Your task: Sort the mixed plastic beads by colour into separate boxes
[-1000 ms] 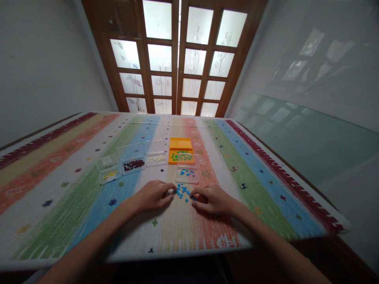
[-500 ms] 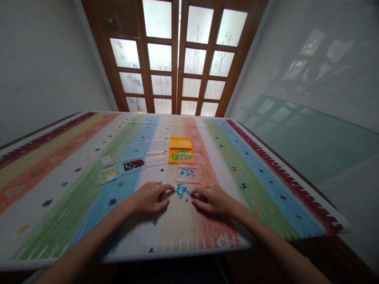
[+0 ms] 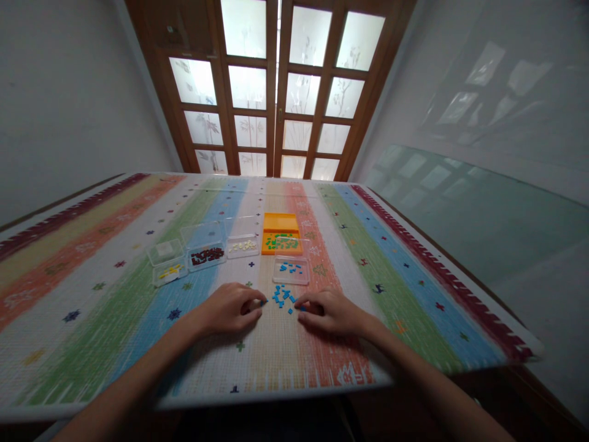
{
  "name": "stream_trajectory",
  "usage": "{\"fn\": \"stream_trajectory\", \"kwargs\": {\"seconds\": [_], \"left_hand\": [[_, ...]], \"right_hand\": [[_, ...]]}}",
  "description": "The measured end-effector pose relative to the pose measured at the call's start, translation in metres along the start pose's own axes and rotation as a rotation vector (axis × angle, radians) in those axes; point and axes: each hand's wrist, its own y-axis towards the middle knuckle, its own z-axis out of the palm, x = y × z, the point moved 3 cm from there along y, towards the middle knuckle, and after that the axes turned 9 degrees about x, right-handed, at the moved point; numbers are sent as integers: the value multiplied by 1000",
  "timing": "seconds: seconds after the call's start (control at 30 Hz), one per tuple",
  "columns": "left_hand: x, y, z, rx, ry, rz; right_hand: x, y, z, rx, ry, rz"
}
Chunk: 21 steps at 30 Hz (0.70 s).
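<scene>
Small flat blue plastic pieces (image 3: 284, 294) lie in a loose group on the striped tablecloth. My left hand (image 3: 234, 307) rests just left of them, thumb and index finger curved with a gap between; a blue piece (image 3: 263, 302) shows at the index fingertip. On the other side, my right hand (image 3: 327, 311) also keeps thumb and forefinger apart, its fingertips at the group's right edge, with a bit of blue showing between them. Behind the group stands an open clear plastic box (image 3: 291, 281) with several blue pieces in it.
An open orange case (image 3: 280, 221) with green pieces stands behind the clear box. To the left are clear boxes with white pieces (image 3: 242, 247), dark red pieces (image 3: 207, 256) and yellow pieces (image 3: 171, 271). The table's front edge (image 3: 276, 397) lies near my body.
My left index fingertip has drawn back slightly to the left, away from the blue group. My right hand has shifted only a little, its index fingertip slightly further left.
</scene>
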Motion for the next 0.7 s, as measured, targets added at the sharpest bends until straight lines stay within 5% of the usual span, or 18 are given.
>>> {"fn": "stream_trajectory", "kwargs": {"seconds": [0.7], "left_hand": [[6, 13, 0, 42, 63, 41]], "right_hand": [[-16, 1, -12, -58, -89, 48]]}}
